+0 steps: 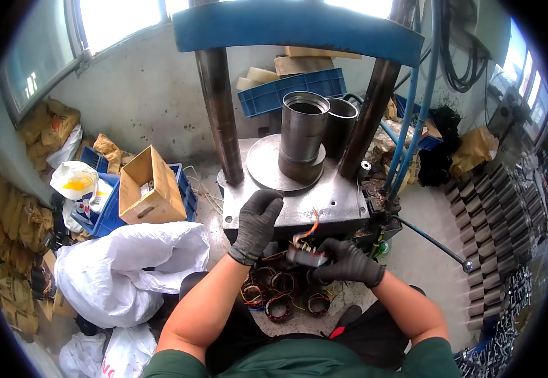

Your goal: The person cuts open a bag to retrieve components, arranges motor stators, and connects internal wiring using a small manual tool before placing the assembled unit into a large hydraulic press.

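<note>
My right hand (348, 262), in a dark grey glove, is closed on a motor stator (306, 256) with coloured lead wires standing up from it. It holds the stator in front of the press table, above the floor. My left hand (258, 225), gloved alike, is at the front left edge of the metal press table (239, 217). Its fingers are loosely bent, with nothing visible in them. On the table, a steel cylinder (304, 129) stands upright on a round plate (264, 165). Several more wound stators (278, 309) lie on the floor between my legs.
A second dark cylinder (342, 120) stands behind the first, between the press columns (219, 113). A lever with a ball end (468, 266) sticks out at right. Rows of metal housings (485, 233) line the right side. White sacks (122, 271) and a cardboard box (151, 192) are at left.
</note>
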`<state>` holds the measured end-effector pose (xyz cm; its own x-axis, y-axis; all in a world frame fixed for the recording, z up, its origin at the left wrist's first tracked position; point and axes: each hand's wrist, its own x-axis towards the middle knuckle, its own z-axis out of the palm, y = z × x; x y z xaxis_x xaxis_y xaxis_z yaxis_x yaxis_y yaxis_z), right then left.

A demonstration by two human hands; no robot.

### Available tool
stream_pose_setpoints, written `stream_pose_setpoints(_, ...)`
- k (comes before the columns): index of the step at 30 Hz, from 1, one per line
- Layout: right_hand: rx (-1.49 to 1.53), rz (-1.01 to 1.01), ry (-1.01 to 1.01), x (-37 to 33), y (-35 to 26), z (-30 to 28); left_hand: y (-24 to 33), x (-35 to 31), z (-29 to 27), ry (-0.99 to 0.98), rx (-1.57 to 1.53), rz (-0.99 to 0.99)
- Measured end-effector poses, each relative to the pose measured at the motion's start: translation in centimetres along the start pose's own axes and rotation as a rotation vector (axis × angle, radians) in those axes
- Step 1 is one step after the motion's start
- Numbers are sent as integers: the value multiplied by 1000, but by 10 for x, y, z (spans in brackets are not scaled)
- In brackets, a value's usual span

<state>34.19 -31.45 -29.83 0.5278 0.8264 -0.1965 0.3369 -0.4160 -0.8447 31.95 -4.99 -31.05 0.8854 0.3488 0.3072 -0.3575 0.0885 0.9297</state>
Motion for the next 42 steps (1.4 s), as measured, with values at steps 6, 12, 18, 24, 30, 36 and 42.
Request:
stream_pose_setpoints(6,1180,-137,344,-22,-44,-25,11,-24,28,-283,-182,-258)
stream_pose_setpoints(12,1322,-147,533,-20,-23,-27,12,-39,70,-512,-273,-72)
stream_pose_setpoints(18,1366,-140,464,-16,-9,-27,-3,-35,74,-446,-125,-110)
stream_pose_setpoints(24,1448,-146,479,-15,8,-26,-1,-33,75,-383,100,-19)
stream_pose_setpoints(30,1412,-177,463,-10,13,-24,1,-33,73,-407,-188,-204)
stream_pose_setpoints(36,1414,-149,334,-6,7,-25,6,-30,66,-465,-9,-104)
stream_pose_setpoints(42,1315,-160,366,-4,-1,-26,6,-30,66,-456,16,-66)
